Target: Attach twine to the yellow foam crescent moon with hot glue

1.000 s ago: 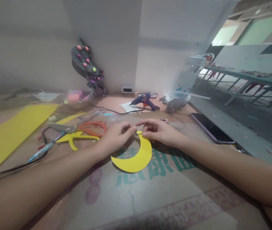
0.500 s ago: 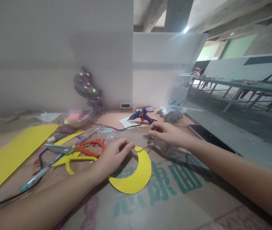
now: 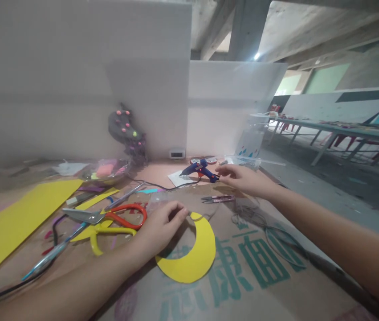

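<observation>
My left hand (image 3: pixel 164 229) pinches the upper tip of a yellow crescent moon cutout (image 3: pixel 197 263), with a strand of grey yarn (image 3: pixel 205 217) at the same tip. My right hand (image 3: pixel 244 180) is just right of the handle of a blue glue gun (image 3: pixel 197 169), thumb and fingers apart with nothing seen between them. Whether a fingertip touches the handle is hard to tell. In front of that hand lies a pair of thread snips (image 3: pixel 218 199). The glue gun's nozzle rests over a white paper piece (image 3: pixel 177 178).
Left of my left hand lie red-handled scissors (image 3: pixel 122 216), yellow-handled scissors (image 3: pixel 100 234), a pen (image 3: pixel 47 258) and a large yellow sheet (image 3: pixel 25 218). A decorated dark moon (image 3: pixel 124 125) stands at the back wall. Loose grey yarn (image 3: pixel 251 218) trails on the right.
My right hand has left the snips on the table and moved up and away, toward the glue gun's handle. My left hand still pinches the crescent. The view has tilted slightly.
</observation>
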The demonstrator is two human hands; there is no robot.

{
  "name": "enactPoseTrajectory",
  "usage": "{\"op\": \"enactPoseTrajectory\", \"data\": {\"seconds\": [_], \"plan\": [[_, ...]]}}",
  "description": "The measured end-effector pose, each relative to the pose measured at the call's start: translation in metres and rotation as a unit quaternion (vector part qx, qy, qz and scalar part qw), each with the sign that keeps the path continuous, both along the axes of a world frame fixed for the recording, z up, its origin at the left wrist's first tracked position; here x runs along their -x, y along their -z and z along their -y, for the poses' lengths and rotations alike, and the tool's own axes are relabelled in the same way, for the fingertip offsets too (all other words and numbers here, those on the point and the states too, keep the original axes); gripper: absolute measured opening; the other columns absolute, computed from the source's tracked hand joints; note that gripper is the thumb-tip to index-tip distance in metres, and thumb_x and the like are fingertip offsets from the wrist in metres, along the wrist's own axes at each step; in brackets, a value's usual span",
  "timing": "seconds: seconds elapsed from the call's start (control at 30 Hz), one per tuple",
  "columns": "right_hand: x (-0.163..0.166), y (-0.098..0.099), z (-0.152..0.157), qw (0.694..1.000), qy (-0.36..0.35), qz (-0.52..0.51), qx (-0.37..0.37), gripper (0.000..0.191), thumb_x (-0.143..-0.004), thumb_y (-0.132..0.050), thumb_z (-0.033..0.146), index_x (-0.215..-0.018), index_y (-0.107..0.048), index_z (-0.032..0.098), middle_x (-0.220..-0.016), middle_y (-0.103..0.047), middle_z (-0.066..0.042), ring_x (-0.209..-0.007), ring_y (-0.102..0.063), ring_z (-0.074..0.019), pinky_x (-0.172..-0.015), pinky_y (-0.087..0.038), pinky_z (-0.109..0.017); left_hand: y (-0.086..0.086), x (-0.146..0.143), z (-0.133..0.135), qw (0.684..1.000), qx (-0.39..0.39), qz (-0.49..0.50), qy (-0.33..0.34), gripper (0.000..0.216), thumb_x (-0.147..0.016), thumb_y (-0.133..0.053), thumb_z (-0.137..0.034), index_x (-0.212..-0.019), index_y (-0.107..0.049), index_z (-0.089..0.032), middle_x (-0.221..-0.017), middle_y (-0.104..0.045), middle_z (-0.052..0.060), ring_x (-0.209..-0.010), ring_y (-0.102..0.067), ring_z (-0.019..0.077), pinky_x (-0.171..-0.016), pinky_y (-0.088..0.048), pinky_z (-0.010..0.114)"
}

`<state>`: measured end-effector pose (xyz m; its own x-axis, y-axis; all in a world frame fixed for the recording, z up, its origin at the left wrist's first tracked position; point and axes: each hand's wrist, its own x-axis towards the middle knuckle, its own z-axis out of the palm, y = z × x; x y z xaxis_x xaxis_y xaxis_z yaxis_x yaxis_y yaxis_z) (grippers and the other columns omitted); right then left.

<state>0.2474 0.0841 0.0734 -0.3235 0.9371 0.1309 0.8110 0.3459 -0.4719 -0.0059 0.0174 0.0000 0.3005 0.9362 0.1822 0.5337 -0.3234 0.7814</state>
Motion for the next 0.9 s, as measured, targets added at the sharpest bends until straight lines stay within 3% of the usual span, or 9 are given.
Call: {"op": "enactPoseTrajectory", "data": {"seconds": [0.13,0.3,0.53,0.73,0.9], "plan": [[0.005,0.019,-0.034,1.0,0.018,-0.005,0.001,0.054,-0.086,-0.058,0.028,-0.137,-0.05,0.013,-0.139,-0.054,-0.017,-0.12,-0.055,-0.0285,-0.1,-0.043,-0.039,0.001,0.0,0.0,1.0,0.007,0.011,0.004,0.033,-0.093,-0.044,-0.046,-0.084,-0.061,-0.019,-0.082,-0.066,0.002,-0.08,-0.06,0.0195,-0.07,-0.043,0.029],[0.025,0.039,-0.07,1.0,0.017,-0.017,-0.019,0.042,-0.082,-0.067,0.033,-0.12,-0.061,0.014,-0.114,-0.069,-0.012,-0.102,-0.063,-0.0235,-0.09,-0.047,-0.031,0.001,0.0,0.0,1.0,0.024,0.006,0.004,0.032,-0.093,-0.044,-0.046,-0.085,-0.06,-0.019,-0.081,-0.064,0.001,-0.078,-0.058,0.0184,-0.069,-0.041,0.028],[0.045,0.055,-0.09,0.996,0.08,-0.022,-0.016,0.036,-0.077,-0.071,0.04,-0.098,-0.067,0.011,-0.084,-0.072,-0.011,-0.084,-0.065,-0.0217,-0.074,-0.047,-0.026,0.001,0.0,0.0,1.0,0.026,0.012,0.012,0.032,-0.093,-0.045,-0.046,-0.085,-0.06,-0.019,-0.081,-0.064,0.0,-0.078,-0.057,0.0173,-0.069,-0.041,0.027],[0.041,0.036,-0.074,0.995,0.078,-0.056,-0.002,0.027,-0.085,-0.06,0.037,-0.092,-0.069,0.012,-0.071,-0.07,-0.008,-0.061,-0.062,-0.017,-0.056,-0.045,-0.024,0.001,0.001,0.0,1.0,0.028,0.008,0.011,0.032,-0.092,-0.045,-0.047,-0.086,-0.061,-0.02,-0.083,-0.066,0.001,-0.077,-0.057,0.0178,-0.067,-0.04,0.028],[0.028,0.012,-0.022,0.987,0.001,-0.162,-0.021,0.024,-0.086,-0.059,0.033,-0.099,-0.069,0.017,-0.092,-0.073,-0.008,-0.064,-0.064,-0.0147,-0.06,-0.049,-0.024,-0.001,0.001,-0.001,1.0,0.008,-0.007,0.022,0.031,-0.092,-0.046,-0.044,-0.082,-0.061,-0.019,-0.08,-0.066,0.001,-0.077,-0.059,0.0183,-0.067,-0.041,0.028]]}}
